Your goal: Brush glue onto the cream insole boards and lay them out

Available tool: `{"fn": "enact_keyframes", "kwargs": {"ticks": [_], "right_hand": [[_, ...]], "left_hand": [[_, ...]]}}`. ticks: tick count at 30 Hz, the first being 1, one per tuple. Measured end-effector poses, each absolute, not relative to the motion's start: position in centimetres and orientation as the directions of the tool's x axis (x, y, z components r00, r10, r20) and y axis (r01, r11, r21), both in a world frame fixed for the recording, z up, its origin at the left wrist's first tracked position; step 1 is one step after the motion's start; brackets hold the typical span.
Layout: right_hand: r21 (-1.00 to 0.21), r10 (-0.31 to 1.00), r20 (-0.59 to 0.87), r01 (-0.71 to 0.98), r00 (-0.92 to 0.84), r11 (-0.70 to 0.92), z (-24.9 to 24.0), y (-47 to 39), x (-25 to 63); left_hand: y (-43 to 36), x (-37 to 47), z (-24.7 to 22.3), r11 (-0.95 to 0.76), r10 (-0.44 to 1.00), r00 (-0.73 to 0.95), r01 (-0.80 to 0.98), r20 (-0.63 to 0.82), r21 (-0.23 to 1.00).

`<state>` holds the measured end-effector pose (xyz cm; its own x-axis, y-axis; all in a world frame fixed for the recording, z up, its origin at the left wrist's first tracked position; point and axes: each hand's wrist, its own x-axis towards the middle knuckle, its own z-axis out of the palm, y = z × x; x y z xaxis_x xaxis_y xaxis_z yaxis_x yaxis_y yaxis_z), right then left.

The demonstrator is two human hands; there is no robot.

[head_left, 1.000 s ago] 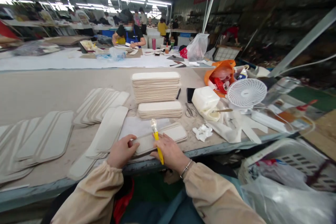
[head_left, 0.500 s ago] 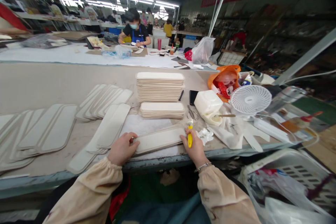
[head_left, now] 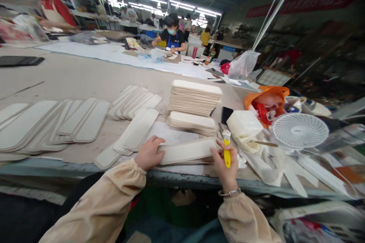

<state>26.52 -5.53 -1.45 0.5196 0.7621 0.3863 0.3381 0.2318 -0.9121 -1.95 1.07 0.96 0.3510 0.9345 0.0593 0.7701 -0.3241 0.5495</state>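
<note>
A long off-white panel with rounded corners lies in front of me near the table's front edge. My left hand grips its left end between thumb and fingers. My right hand is closed round a small brush with a yellow handle, its white-smeared bristles pointing up and away. The right fingertips also touch the panel's right end. Behind the panel are a short stack of similar panels and a taller stack.
Fanned panels spread over the left side, with more panels by my left hand. To the right are a phone, a white plastic container, a white fan and an orange bag. A co-worker sits across the table.
The view has swung left, so the table's things appear further right and tilted. My hands remain at the panel's two ends, and the brush stays in my right hand.
</note>
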Motion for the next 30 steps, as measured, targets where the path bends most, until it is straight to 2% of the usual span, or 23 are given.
{"fn": "enact_keyframes", "kwargs": {"ticks": [4, 12, 16, 18, 22, 24, 27, 30], "right_hand": [[-0.924, 0.755, 0.373, 0.143, 0.54, 0.354, 0.6, -4.2, 26.1], [-0.908, 0.774, 0.374, 0.033, 0.511, 0.418, 3.2, -1.4, 25.9], [-0.898, 0.77, 0.349, -0.044, 0.534, 0.438, 4.3, 0.2, 26.0], [-0.907, 0.776, 0.306, -0.08, 0.551, 0.414, 4.4, 0.7, 26.0], [-0.928, 0.805, 0.202, -0.153, 0.558, 0.34, 4.0, 0.8, 26.0], [-0.934, 0.815, 0.178, -0.165, 0.552, 0.316, 4.0, 0.8, 26.1], [-0.936, 0.814, 0.141, -0.192, 0.563, 0.295, 4.4, 0.7, 26.3], [-0.92, 0.804, 0.101, -0.253, 0.585, 0.3, 4.5, 0.6, 26.6]], "left_hand": [[1.6, -1.9, 1.1, -0.341, 0.922, 0.371, 0.638, 0.112, 0.691], [2.8, -1.6, 2.1, -0.169, 0.919, 0.393, 0.351, 0.019, 0.921], [2.4, -1.5, 2.4, 0.059, 0.908, 0.406, 0.113, -0.101, 0.992], [1.9, -1.2, 2.2, 0.242, 0.904, 0.38, -0.072, -0.197, 0.968], [0.7, -0.6, 2.1, 0.526, 0.827, 0.424, -0.356, -0.368, 0.772], [0.3, -0.5, 2.3, 0.629, 0.754, 0.512, -0.382, -0.412, 0.677], [-0.1, -0.6, 2.7, 0.754, 0.623, 0.627, -0.322, -0.468, 0.572], [-0.4, -0.6, 2.8, 0.766, 0.586, 0.657, -0.26, -0.474, 0.587]]}}
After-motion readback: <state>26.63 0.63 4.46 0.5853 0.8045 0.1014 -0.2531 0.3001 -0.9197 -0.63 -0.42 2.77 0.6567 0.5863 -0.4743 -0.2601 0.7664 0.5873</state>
